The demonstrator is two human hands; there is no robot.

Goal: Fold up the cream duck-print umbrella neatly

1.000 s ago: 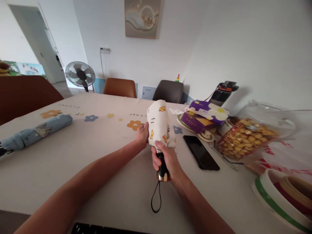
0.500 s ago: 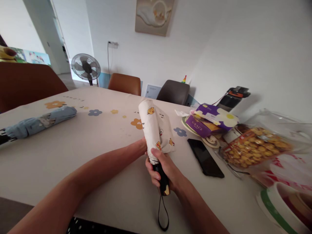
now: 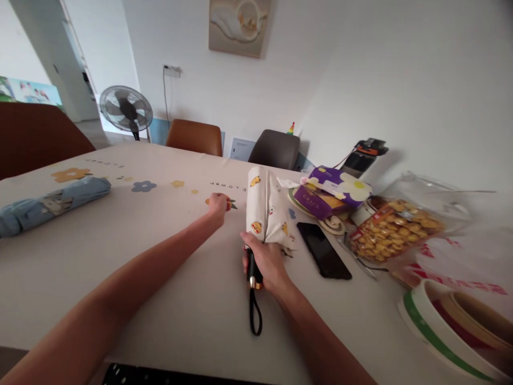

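Left hand [image 3: 218, 203] has come off the white umbrella [image 3: 262, 211] since half a second ago. It now rests farther out on the table [image 3: 160, 262], loosely clenched, beside an orange flower print and apart from the canopy. Right hand [image 3: 265, 262] grasps the umbrella's black handle, fingers wrapped fully round it. The umbrella lies near the middle of the table, canopy pointing away from the person. It has dropped from its earlier raised tilt. Canopy: soft white fabric, loosely bunched, printed with small yellow ducks. A gold band rings the handle end, and a black strap loop [image 3: 255, 318] trails from it flat on the cloth.

Just right of the canopy lies a black phone [image 3: 323, 250], flat, glossy and rectangular.

Containers noted:
- A round plate [image 3: 298, 204] carries a purple box [image 3: 318, 201] with a flower-printed packet on top.
- A clear plastic bag [image 3: 395, 227], crinkled, holds small golden round biscuits.
- Nested round bowls [image 3: 449, 334] sit at the near right edge, the outer one white with a green rim stripe. Their contents cannot be seen.
- A dark bottle [image 3: 363, 156] with an orange detail stands by the wall.

The tablecloth is smooth and pale, with flower prints. A folded blue umbrella [image 3: 50, 205], fabric rolled, lies well apart at the far left. A round fan [image 3: 126, 108] stands beyond the table.
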